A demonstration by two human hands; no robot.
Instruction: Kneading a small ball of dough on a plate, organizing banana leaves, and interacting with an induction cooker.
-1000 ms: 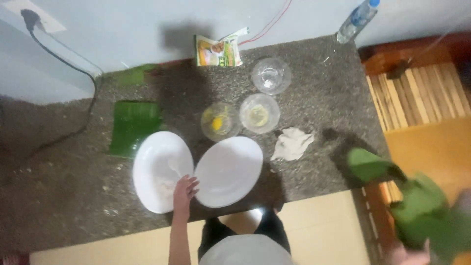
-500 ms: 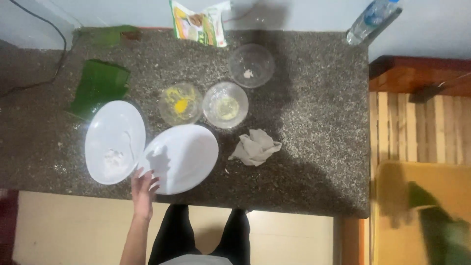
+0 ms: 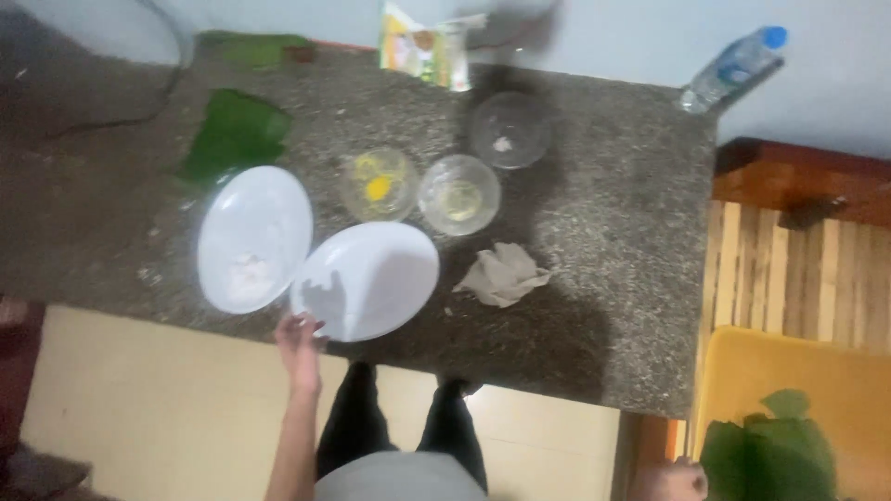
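Observation:
My left hand (image 3: 299, 336) is at the near edge of the speckled stone counter (image 3: 613, 278), its fingers on the rim of an empty white oval plate (image 3: 371, 278). A second white plate (image 3: 255, 232), with a little white stuff on it, overlaps that plate on the left. Only part of my right hand (image 3: 668, 482) shows at the bottom right edge, next to a bunch of green leaves (image 3: 770, 455) over a yellow tray (image 3: 798, 371). Whether it grips the leaves is hidden.
Behind the plates stand three glass bowls: one with egg yolk (image 3: 378, 184), one with clear liquid (image 3: 459, 195), one nearly empty (image 3: 509, 130). Also present are a crumpled tissue (image 3: 504, 276), a folded green leaf (image 3: 232, 134), a packet (image 3: 425, 51), a water bottle (image 3: 733, 65) and a slatted wooden rack (image 3: 798, 269).
The view has swung left and down along the counter. My left hand stays on the plate's rim. The leaves by my right hand have dropped to the frame's bottom right.

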